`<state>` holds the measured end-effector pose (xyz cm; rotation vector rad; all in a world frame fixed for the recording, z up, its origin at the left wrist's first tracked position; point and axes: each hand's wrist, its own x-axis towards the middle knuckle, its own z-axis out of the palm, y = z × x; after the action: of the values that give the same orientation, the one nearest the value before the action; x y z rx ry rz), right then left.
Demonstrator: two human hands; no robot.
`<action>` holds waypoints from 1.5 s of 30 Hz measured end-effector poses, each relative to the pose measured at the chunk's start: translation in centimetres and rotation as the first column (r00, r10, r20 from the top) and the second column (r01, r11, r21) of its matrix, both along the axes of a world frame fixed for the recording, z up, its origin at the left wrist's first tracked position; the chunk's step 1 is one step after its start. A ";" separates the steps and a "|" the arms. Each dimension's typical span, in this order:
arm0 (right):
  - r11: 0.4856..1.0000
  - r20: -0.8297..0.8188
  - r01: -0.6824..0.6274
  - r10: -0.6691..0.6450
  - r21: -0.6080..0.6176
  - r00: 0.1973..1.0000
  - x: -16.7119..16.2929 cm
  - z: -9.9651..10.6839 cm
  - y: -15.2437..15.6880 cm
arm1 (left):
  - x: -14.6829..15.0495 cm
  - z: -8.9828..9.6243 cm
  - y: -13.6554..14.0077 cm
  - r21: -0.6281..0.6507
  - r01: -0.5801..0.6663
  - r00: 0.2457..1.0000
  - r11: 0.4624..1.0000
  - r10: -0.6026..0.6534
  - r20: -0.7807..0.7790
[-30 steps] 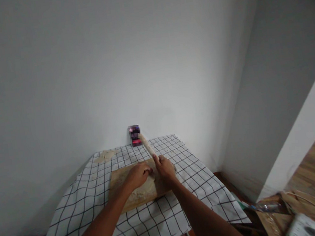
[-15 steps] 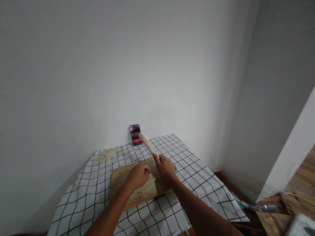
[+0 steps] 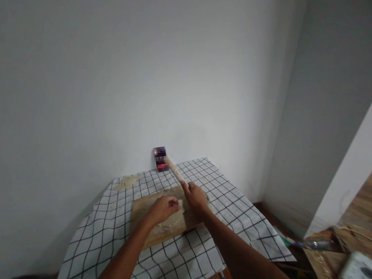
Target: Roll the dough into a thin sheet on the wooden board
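Observation:
My right hand [image 3: 195,197] is closed around the near part of a wooden rolling pin [image 3: 175,170], which points up and away from me, tilted to the left. Beneath my hands lies a wooden board [image 3: 139,207] with a thin sheet of pale dough [image 3: 170,225] on it. Over the board, my left hand [image 3: 163,208] has its fingers curled and pinched at the dough's far edge, where a bit of dough stands up beside the fingertips. Part of the dough is hidden by my left hand and forearm.
A checkered cloth [image 3: 93,243] covers the table. Another flat piece of dough [image 3: 127,182] lies at the back left. A phone-like object with a blurred screen [image 3: 160,159] leans on the wall. At lower right are a plastic bottle [image 3: 319,244] and a white device [image 3: 360,267].
My left hand has shifted slightly toward me and turned, and the bit of dough by its fingertips shows more. My right hand and the rolling pin stay about where they were.

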<state>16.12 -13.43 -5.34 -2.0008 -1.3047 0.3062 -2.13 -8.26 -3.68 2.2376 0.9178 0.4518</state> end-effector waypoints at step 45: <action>0.850 0.529 -0.389 0.526 -0.356 0.666 3.5 2.2 -5.0 | -4.6 -2.8 -8.5 0.569 -0.264 0.954 0.778 0.296 0.038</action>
<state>19.62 -18.42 -3.14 -1.9857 -2.3055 0.0079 -6.71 -16.76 -6.49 2.6602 1.2879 0.9111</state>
